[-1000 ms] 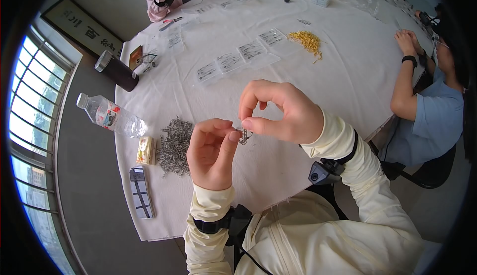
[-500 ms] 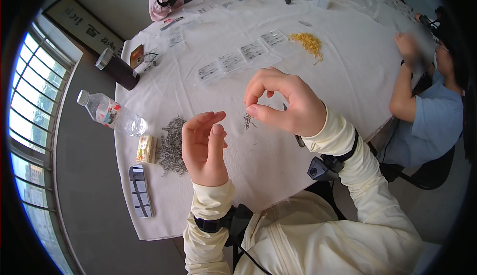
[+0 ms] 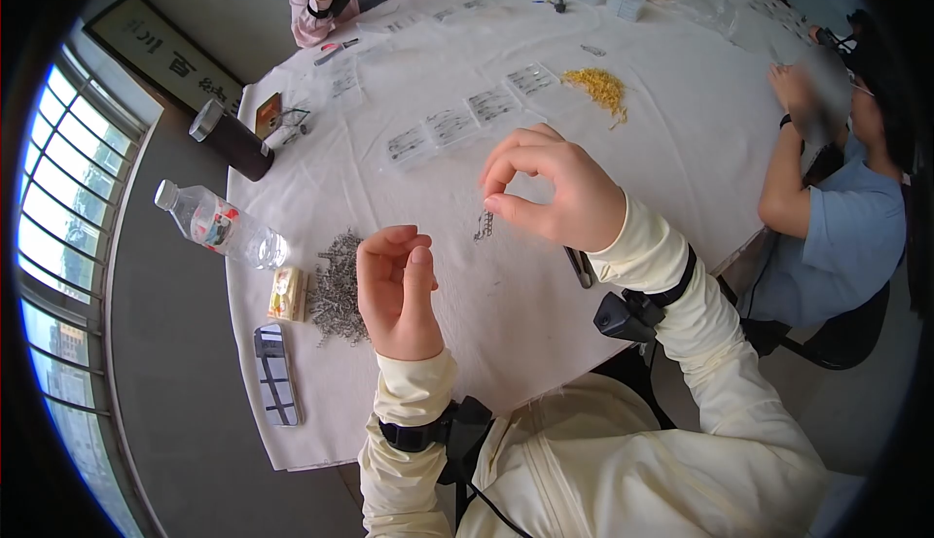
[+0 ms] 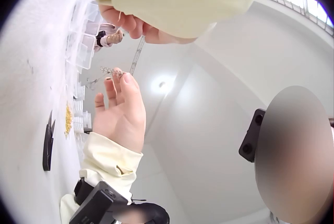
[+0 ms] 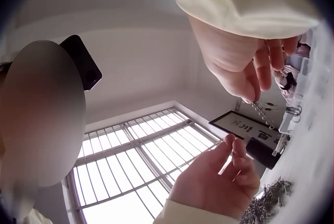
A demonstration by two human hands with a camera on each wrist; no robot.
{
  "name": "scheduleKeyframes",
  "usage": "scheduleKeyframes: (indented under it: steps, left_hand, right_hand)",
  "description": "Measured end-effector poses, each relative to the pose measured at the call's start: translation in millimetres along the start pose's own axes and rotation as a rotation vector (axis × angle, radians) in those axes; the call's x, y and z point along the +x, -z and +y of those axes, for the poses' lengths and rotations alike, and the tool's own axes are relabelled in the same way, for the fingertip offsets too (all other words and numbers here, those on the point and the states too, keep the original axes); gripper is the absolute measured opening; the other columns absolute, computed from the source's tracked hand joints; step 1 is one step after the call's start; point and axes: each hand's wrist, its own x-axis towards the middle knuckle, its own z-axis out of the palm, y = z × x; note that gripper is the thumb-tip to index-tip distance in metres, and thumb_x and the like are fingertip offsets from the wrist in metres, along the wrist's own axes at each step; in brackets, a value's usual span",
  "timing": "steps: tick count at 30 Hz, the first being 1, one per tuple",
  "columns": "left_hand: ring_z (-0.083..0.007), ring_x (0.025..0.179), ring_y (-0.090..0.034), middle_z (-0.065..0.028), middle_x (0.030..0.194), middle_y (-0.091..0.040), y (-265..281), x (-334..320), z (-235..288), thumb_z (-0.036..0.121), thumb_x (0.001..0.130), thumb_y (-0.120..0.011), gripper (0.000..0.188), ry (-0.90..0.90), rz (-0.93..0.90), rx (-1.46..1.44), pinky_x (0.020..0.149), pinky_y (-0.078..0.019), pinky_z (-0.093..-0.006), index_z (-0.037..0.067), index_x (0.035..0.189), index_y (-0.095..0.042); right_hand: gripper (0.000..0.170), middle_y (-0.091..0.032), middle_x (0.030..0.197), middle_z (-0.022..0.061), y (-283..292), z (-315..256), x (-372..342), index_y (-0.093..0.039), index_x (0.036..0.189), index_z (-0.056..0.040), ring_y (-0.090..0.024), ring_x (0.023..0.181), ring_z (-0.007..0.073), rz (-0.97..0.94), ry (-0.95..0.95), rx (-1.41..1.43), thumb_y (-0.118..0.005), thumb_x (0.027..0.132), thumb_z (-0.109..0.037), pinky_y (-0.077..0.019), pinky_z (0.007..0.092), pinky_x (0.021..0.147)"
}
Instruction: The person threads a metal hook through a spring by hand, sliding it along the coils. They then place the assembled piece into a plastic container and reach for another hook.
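Thumb and index finger of my right hand (image 3: 559,193) pinch a short silvery chain-like metal piece (image 3: 484,225), which dangles beneath the fingertips over the white-covered table. In the right wrist view this piece (image 5: 262,115) looks coiled or linked, with thin wire ends beside it. My left hand (image 3: 397,295) is raised to its left, apart from it, fingers loosely bent and nothing visible between them. Just beyond the left hand lies a pile of similar grey metal pieces (image 3: 336,290). A black-handled pointed tool (image 4: 48,148) rests on the table near my right wrist.
Left of the pile are a small packet (image 3: 287,293), a phone (image 3: 277,375), a water bottle (image 3: 216,225) and a dark flask (image 3: 233,141). Ahead stand clear compartment boxes (image 3: 428,156) and a heap of yellow pieces (image 3: 598,92). Other people sit across and to the right.
One second ago both hands met at the metal piece. The left hand has let go and drawn back left; the right hand has lifted the piece slightly away from it.
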Motion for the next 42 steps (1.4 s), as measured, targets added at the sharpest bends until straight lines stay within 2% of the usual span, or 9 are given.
scheduleKeyframes:
  steps: [7, 14, 16, 18, 22, 26, 32, 37, 42]
  left_hand:
    - [-0.0070, 0.070, -0.048, -0.0046, 0.094, -0.058, 4, 1, -3, 0.004, 0.092, -0.056, 0.017, -0.009, -0.010, -0.009, 0.063, -0.0403, -0.0216, 0.000, 0.108, -0.055]
    - [-0.0070, 0.070, -0.047, -0.0048, 0.094, -0.058, 3, 0, -1, 0.004, 0.092, -0.055, 0.018, -0.020, -0.039, -0.023, 0.063, -0.0402, -0.0213, 0.000, 0.109, -0.054]
    - [-0.0070, 0.071, -0.047, -0.0051, 0.095, -0.058, 4, -1, -2, 0.003, 0.092, -0.055, 0.018, -0.025, -0.048, -0.016, 0.063, -0.0400, -0.0213, 0.000, 0.110, -0.054]
    - [-0.0069, 0.071, -0.047, -0.0053, 0.095, -0.058, 4, -1, -2, 0.003, 0.092, -0.054, 0.019, -0.029, -0.054, -0.018, 0.063, -0.0400, -0.0214, 0.000, 0.110, -0.054]
    - [-0.0070, 0.071, -0.047, -0.0056, 0.096, -0.058, 2, -2, -2, 0.003, 0.091, -0.054, 0.019, -0.024, -0.065, -0.018, 0.063, -0.0400, -0.0215, 0.000, 0.110, -0.054]
    - [-0.0070, 0.071, -0.047, -0.0057, 0.097, -0.058, 2, -2, -3, 0.003, 0.091, -0.055, 0.019, -0.019, -0.075, -0.012, 0.063, -0.0399, -0.0215, 0.000, 0.110, -0.054]
    - [-0.0068, 0.072, -0.047, -0.0055, 0.097, -0.058, 3, -1, -5, 0.004, 0.091, -0.055, 0.020, -0.018, -0.100, -0.007, 0.064, -0.0398, -0.0212, 0.001, 0.110, -0.054]
    - [-0.0061, 0.072, -0.047, -0.0044, 0.097, -0.058, 2, -2, -4, 0.004, 0.091, -0.055, 0.019, -0.013, -0.103, -0.003, 0.064, -0.0403, -0.0212, 0.001, 0.110, -0.055]
    - [-0.0055, 0.072, -0.047, -0.0030, 0.095, -0.058, 1, -2, -5, 0.004, 0.092, -0.056, 0.017, -0.012, -0.137, -0.022, 0.064, -0.0402, -0.0209, 0.001, 0.108, -0.056]
  right_hand:
    - [0.013, -0.067, 0.098, 0.0002, 37, 12, 5, -0.065, 0.080, -0.0075, -0.055, 0.092, 0.0131, -0.033, -0.192, 0.033, -0.068, 0.085, -0.019, -0.0393, 0.0274, 0.078]
    - [0.013, -0.064, 0.095, -0.0008, 145, 52, 2, -0.067, 0.086, -0.0084, -0.056, 0.089, 0.0089, -0.171, -0.349, -0.255, -0.069, 0.084, -0.022, -0.0409, 0.0252, 0.069]
    - [0.012, -0.064, 0.096, -0.0003, 179, 59, -1, -0.067, 0.086, -0.0079, -0.057, 0.088, 0.0110, -0.251, -0.379, -0.404, -0.069, 0.083, -0.020, -0.0414, 0.0265, 0.071]
    - [0.016, -0.068, 0.081, 0.0027, 206, 63, -5, -0.071, 0.084, -0.0064, -0.060, 0.082, 0.0179, -0.286, -0.398, -0.533, -0.071, 0.079, -0.021, -0.0450, 0.0338, 0.086]
    - [0.017, -0.067, 0.080, 0.0016, 248, 86, -11, -0.071, 0.087, -0.0052, -0.060, 0.079, 0.0134, -0.366, -0.578, -0.490, -0.071, 0.080, -0.021, -0.0471, 0.0300, 0.079]
    - [0.019, -0.067, 0.080, 0.0008, 253, 87, -13, -0.071, 0.090, -0.0033, -0.059, 0.078, 0.0110, -0.363, -0.550, -0.389, -0.071, 0.082, -0.021, -0.0475, 0.0283, 0.076]
    - [0.021, -0.068, 0.082, 0.0015, 230, 57, -2, -0.069, 0.089, -0.0025, -0.060, 0.081, 0.0112, -0.390, -0.466, -0.354, -0.070, 0.084, -0.022, -0.0469, 0.0281, 0.080]
    - [0.019, -0.068, 0.094, 0.0019, 212, 33, 7, -0.068, 0.093, -0.0025, -0.060, 0.089, 0.0102, -0.390, -0.489, -0.286, -0.070, 0.085, -0.019, -0.0476, 0.0263, 0.080]
    - [0.021, -0.067, 0.086, 0.0019, 188, 7, 12, -0.069, 0.091, -0.0025, -0.059, 0.086, 0.0109, -0.362, -0.408, -0.182, -0.069, 0.086, -0.023, -0.0455, 0.0275, 0.084]
